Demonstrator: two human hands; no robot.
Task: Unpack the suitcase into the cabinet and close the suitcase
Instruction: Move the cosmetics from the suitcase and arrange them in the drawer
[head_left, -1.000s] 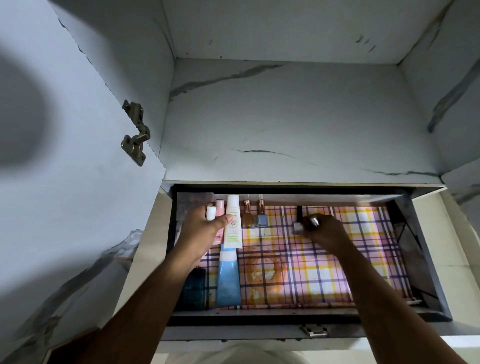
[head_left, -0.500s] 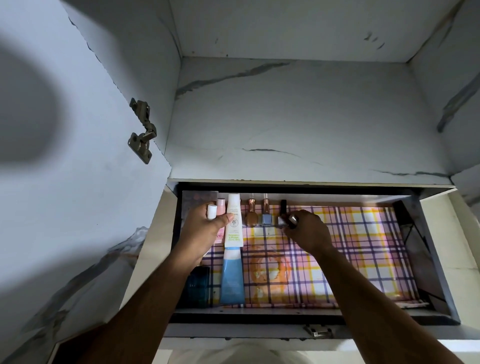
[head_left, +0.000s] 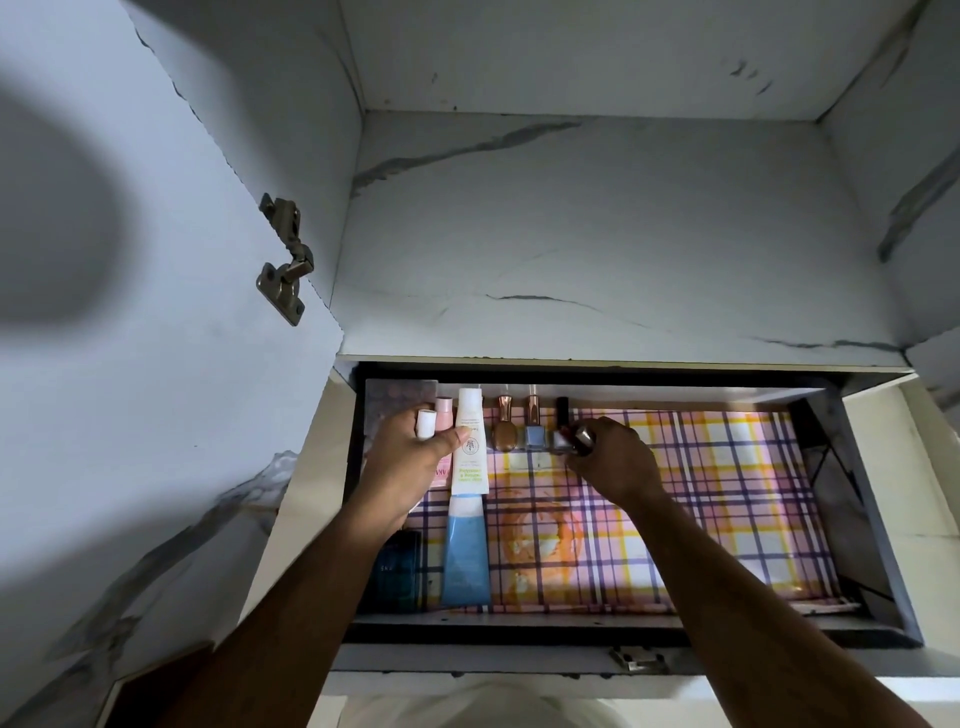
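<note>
Both hands reach into an open drawer (head_left: 878, 519) of the cabinet (head_left: 597, 234), lined with a plaid sheet (head_left: 701, 509). The left hand (head_left: 410, 478) holds a small white tube (head_left: 425, 423) between thumb and curled fingers, near the drawer's back left corner. The right hand (head_left: 613, 462) has its fingers curled round a small silver-capped item (head_left: 584, 439) — what it is cannot be told — just beside a dark-capped bottle (head_left: 561, 431) at the back edge.

Along that back edge stand a pink tube (head_left: 443, 415), partly behind the left hand, a brown nail polish bottle (head_left: 505, 428) and a blue nail polish bottle (head_left: 533, 428), side by side. A long white tube (head_left: 470, 447) lies lengthwise beside the left hand, with a blue tube (head_left: 466, 556) below it toward the front edge. A dark box (head_left: 397, 571) sits in the front left corner — partly under the left forearm. A metal hinge (head_left: 284, 260) is fixed on the open cabinet door (head_left: 130, 364) at left. The suitcase is out of view.
</note>
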